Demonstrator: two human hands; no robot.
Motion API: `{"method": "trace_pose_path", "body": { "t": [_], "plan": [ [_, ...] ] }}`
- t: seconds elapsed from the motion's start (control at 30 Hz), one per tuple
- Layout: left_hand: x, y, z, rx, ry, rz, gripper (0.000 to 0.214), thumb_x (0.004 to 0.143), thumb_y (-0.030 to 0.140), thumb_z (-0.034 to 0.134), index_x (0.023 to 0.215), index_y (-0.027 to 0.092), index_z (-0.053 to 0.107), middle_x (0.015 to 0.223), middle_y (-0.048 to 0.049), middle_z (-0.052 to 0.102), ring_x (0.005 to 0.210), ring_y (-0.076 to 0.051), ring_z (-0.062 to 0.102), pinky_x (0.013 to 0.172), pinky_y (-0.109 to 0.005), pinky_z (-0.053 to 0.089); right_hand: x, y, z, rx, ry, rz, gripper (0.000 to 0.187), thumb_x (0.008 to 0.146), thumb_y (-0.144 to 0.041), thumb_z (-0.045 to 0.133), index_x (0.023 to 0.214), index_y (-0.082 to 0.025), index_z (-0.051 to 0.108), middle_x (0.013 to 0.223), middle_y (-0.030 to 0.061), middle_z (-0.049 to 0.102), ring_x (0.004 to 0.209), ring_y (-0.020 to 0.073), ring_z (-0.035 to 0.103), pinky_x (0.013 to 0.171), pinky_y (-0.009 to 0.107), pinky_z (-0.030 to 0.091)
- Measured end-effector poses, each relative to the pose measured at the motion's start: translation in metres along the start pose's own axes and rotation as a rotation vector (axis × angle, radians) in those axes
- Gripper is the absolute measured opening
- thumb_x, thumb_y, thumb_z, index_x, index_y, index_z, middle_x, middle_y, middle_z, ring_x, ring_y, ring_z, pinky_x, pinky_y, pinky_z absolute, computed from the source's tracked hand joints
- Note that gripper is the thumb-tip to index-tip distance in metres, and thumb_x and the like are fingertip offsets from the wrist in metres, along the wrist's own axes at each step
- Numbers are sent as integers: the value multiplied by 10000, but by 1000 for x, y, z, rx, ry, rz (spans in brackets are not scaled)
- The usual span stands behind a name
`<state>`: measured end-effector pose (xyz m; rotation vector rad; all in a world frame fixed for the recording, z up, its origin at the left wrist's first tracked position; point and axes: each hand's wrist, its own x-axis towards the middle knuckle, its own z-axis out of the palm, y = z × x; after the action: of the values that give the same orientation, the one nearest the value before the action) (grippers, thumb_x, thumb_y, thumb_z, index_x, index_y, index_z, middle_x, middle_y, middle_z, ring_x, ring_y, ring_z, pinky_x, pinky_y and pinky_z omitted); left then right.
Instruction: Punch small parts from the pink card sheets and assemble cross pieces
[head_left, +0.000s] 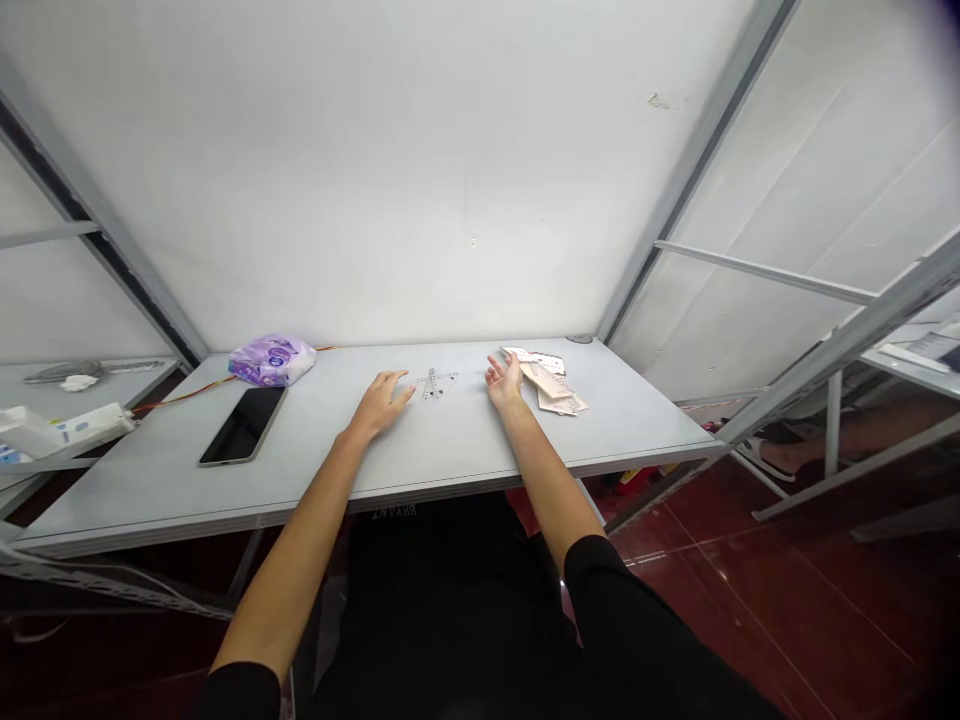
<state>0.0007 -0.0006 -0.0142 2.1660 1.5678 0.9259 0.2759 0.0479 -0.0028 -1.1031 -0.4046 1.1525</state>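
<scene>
Lying on the pale grey table (465,445), between two bare hands: one small cluster of dark lines and dots (435,384) — too fine to tell whether print, a clear sheet or loose parts. Left hand (384,402), just beside the cluster on its left, back of the hand up, thumb and fingers apart. Right hand (504,381), to the right of the cluster, turned with the palm partly upward, fingers loosely bent and parted; contact with the papers cannot be told. Papers (556,388), several, cream and white, printed, overlapping in an uneven pile just beyond the right hand. Phone (244,425), one, dark screen upward, set aslant on the left part of the table. Soft pack (271,360), one, purple and white, resting behind the phone, near the wall. Cord (184,394), orange, running from the pack's side toward the left edge. Round dark item (579,339), one, flat in the far right corner — kind unclear. Wall (375,200), white, rising behind the table.
</scene>
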Motion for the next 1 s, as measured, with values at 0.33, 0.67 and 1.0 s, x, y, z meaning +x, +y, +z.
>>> {"method": "trace_pose_path", "body": {
  "t": [0.33, 0.67, 1.0],
  "plan": [
    [-4, -7, -1, 312, -200, -136, 903, 826, 834, 514, 1540, 282, 502, 1658, -182, 336, 1544, -467, 219, 1186, -735, 144, -13, 14, -3, -1378, -504, -483, 963, 753, -782, 688, 1509, -212, 509, 1642, 156, 383, 1569, 365, 227, 1278, 559, 89],
    [-5, -7, 1, 361, -289, -146, 976, 798, 886, 469, 1591, 318, 429, 1694, -156, 257, 1560, -468, 156, 1193, -740, 67, -11, 20, -8, -1697, -645, -475, 1241, 694, -904, 625, 1645, -184, 279, 1724, 190, 131, 1594, 417, 25, 1252, 591, -39],
    [-6, 0, -3, 402, -319, -155, 921, 849, 860, 425, 1585, 306, 437, 1697, -148, 258, 1557, -468, 163, 1194, -726, 94, -4, 21, -7, -1285, -451, -472, 1192, 733, -816, 667, 1658, -221, 209, 1709, 162, 219, 1579, 342, 203, 1283, 516, 73]
  ]
}}
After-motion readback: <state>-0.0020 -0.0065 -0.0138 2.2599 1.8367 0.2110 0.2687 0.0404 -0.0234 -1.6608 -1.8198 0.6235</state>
